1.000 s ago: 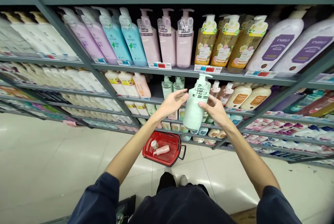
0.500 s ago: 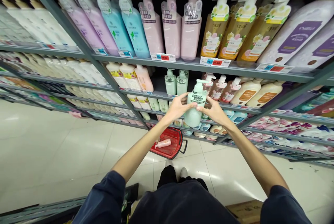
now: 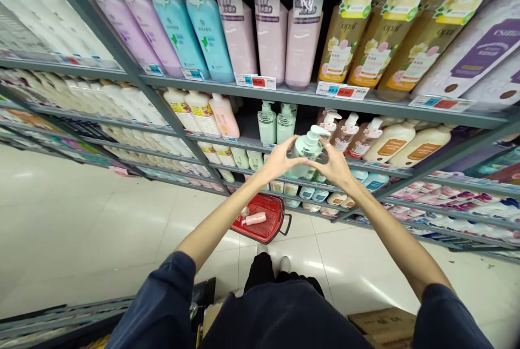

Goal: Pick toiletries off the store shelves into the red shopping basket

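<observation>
A pale green pump bottle is held between both my hands in front of the middle shelf. My left hand grips its left side, fingers curled round it. On the bottle's right side my right hand is closed on it too. Two matching green pump bottles stand on the shelf just behind, to the left. Only the pump head and upper body of the held bottle show; my fingers cover the lower part.
A red shopping basket with a pink bottle in it sits on the tiled floor below the shelves. Grey metal shelving full of pump bottles fills the view. Cardboard boxes lie by my feet at the lower right.
Both hands have carried the green bottle away from me and down toward the middle shelf, beside the two matching bottles. My view has tilted closer to the shelves.
</observation>
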A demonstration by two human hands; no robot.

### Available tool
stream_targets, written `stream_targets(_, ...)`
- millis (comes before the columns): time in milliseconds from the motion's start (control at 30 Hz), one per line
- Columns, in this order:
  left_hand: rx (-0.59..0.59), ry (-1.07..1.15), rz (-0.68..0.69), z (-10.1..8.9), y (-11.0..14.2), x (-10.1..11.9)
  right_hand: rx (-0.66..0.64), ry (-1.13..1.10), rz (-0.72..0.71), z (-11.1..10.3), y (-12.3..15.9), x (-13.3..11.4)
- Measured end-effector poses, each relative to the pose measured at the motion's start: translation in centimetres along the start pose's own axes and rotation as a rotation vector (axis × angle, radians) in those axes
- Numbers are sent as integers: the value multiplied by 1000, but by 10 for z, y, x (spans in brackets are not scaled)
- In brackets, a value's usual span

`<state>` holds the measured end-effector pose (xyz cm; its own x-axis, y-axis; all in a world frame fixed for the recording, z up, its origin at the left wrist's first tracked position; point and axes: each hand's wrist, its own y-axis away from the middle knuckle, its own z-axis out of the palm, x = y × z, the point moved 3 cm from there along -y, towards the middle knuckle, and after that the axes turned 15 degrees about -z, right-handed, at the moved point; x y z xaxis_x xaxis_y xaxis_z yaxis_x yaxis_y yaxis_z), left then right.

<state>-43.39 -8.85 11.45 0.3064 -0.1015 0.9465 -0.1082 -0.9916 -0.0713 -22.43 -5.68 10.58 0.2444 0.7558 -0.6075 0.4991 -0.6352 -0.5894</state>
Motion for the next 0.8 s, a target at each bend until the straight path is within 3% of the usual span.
stream_targets(133,120,-202,51,-18,-41,3,7,105,-128,6,-34,23)
stream_targets(300,130,-153,128,-13,-65,-10,4,156,-212,17,-47,48)
stream_targets(533,136,-163,113,-3,-83,-37,-37,200,-160,30,-46,63)
stream_targets(800,142,-196,94,-1,-100,-52,14,209,-44,35,-51,76)
